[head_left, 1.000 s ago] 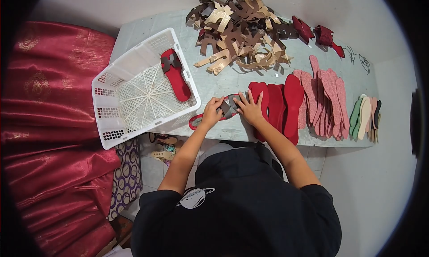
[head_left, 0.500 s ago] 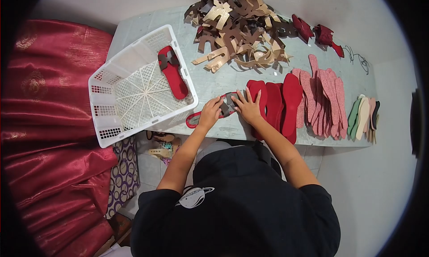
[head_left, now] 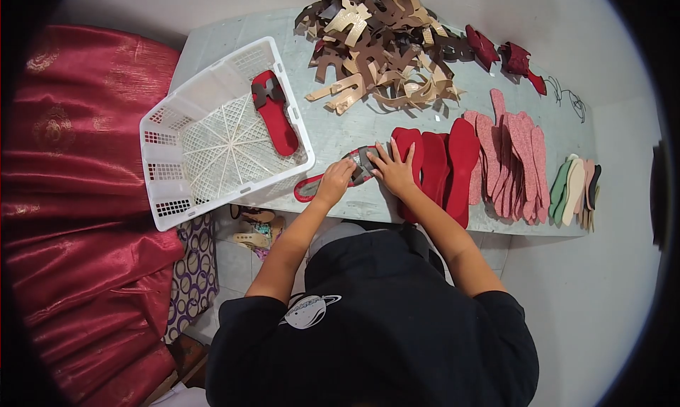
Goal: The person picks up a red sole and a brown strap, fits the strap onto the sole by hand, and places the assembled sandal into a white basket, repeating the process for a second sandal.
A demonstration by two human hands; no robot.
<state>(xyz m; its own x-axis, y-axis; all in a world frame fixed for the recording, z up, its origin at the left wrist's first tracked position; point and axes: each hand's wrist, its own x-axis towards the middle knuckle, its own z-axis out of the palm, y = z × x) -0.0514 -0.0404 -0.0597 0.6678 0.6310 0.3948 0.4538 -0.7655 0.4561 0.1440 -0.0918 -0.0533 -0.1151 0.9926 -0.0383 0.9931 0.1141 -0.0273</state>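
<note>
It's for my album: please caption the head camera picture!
Hands on a dark-strapped sole, between a white basket and red soles.

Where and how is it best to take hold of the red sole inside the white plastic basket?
Probably by the bare end of the red sole, pinched across its long edges, coming from above: the white plastic basket is open on top, and the H-shaped brown strap crosses nearer the other end.
</note>
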